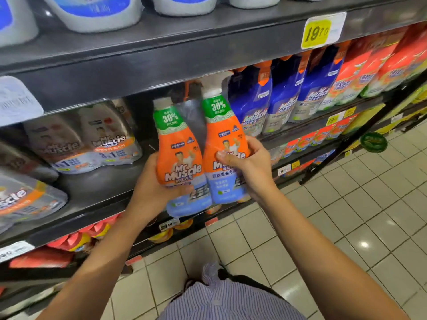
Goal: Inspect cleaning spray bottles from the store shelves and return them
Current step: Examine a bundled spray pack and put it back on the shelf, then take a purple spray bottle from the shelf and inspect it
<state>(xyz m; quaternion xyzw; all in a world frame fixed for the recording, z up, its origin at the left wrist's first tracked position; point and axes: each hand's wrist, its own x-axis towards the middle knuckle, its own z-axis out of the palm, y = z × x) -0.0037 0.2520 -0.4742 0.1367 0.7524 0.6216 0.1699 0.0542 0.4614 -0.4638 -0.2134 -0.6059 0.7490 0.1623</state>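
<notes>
Store aisle, dark shelf (97, 188). Mr Muscle twin pack (179, 144) held just off its edge: left hand (150, 188) grips low-left, right hand (249, 165) mid-right. Long axis upright, necks above both grips, shelf gap behind.

Only one camera here, worn on the person's head, wide-angle, looking forward and down. It faces the store shelves (161, 54) at a slant, so they sit close on the left and run off to the far right. It's pretty near: the left hand (152, 190) and right hand (249, 162) gripping the twin pack of spray bottles (182, 158) land mid-frame. Bottom edge catches the striped shirt (231, 301) and tiled floor (346, 215) right below.
</notes>
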